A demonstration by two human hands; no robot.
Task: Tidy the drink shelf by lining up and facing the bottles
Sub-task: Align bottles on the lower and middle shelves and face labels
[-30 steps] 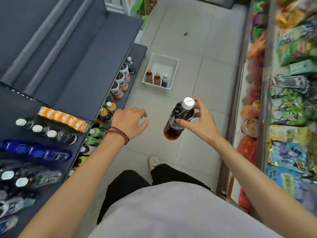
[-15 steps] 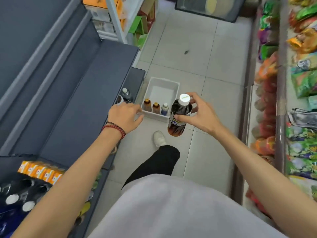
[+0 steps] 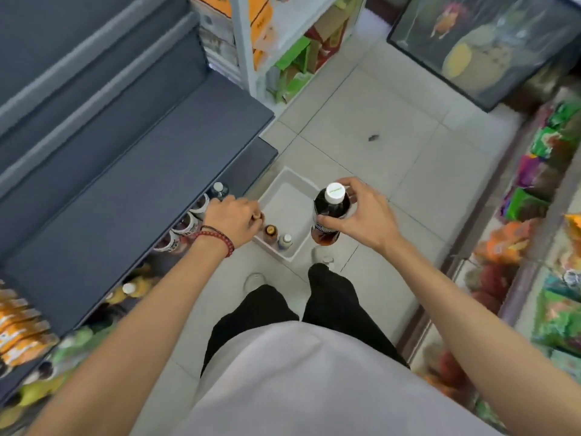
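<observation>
My right hand (image 3: 361, 215) grips a dark tea bottle (image 3: 330, 209) with a white cap, upright above the right side of a white bin (image 3: 279, 191) on the floor. My left hand (image 3: 234, 220) reaches down to the bin's left corner, where its fingers curl round the top of a small brown bottle (image 3: 257, 216), mostly hidden beneath the hand. Two more small bottles stand in the bin: a brown one (image 3: 269, 231) and a white-capped blue one (image 3: 285, 239). Along the low dark drink shelf (image 3: 132, 196) stands a row of bottles (image 3: 185, 225) at its front edge.
Yellow and green bottles (image 3: 129, 291) fill the lower shelf at left, with orange packs (image 3: 19, 328) above them. Snack bags (image 3: 553, 309) line the rack on the right. My feet (image 3: 255, 280) stand on the tiled aisle just before the bin. A white rack with boxes (image 3: 283, 58) is ahead.
I stepped forward to the bin. My left hand dropped from beside the shelf onto the leftmost bottle in the bin and curled. The right hand kept hold of the tea bottle.
</observation>
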